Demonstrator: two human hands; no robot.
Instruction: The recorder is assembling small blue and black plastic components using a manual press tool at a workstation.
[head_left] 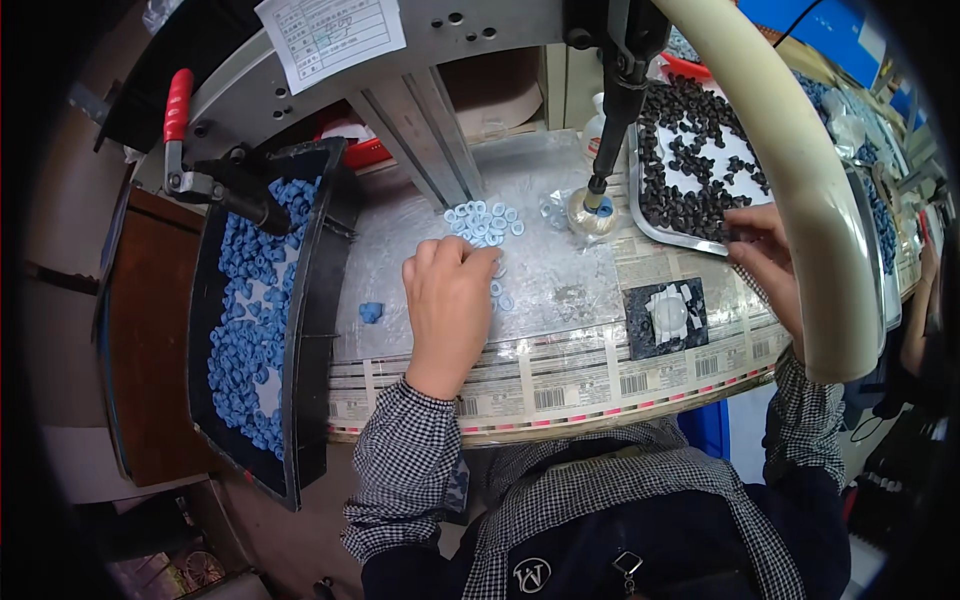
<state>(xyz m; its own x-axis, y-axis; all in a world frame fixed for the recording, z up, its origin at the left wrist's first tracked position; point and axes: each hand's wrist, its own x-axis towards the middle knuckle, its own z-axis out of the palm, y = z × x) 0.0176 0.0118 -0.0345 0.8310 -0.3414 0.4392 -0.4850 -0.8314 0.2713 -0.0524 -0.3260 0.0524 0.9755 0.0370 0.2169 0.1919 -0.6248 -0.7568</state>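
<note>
Factory assembly bench: press tool (pixel 612 110), trays of small parts (pixel 245 330).

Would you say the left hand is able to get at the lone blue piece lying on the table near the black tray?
Probably yes. The left hand rests on the table right beside the lone blue piece, and nothing lies between them; the black tray stands just beyond it.

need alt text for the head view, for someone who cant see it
Seen from above, a person's left hand rests on small pale blue rings on a plastic-covered workbench, while the right hand reaches into a tray of black parts. A black tray of blue pieces sits at left.
</note>
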